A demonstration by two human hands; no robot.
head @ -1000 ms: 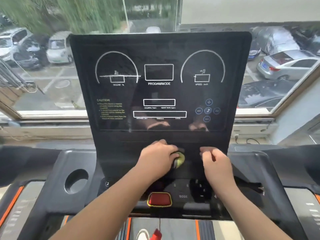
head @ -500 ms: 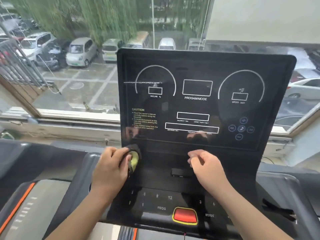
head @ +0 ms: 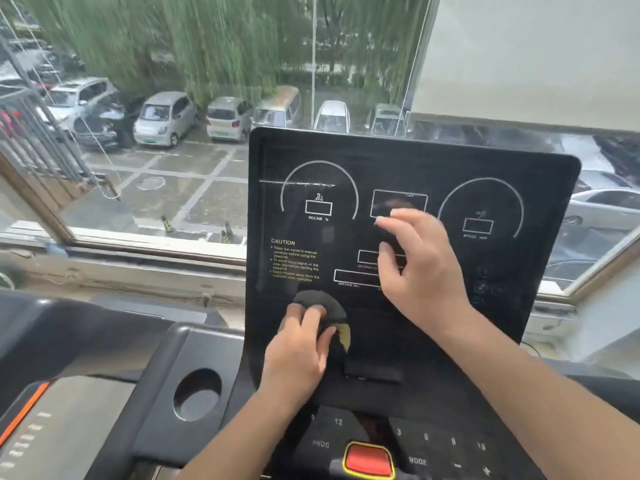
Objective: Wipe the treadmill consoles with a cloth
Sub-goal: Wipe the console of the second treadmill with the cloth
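Dark cloth (head: 320, 308), held in left hand (head: 299, 351), now low-left on console (head: 540, 188); right hand (head: 417, 268) has lifted from the base, fingers spread loosely, empty. Upper screen likely unwiped.

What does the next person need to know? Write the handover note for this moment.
Left hand: closed on the dark cloth, pressing it against the lower left of the console panel.
Right hand: empty, fingers spread over the panel's middle.
Done: cannot tell from the surface; a white streak shows across the incline dial.
Left: upper panel, key area around the red stop button.
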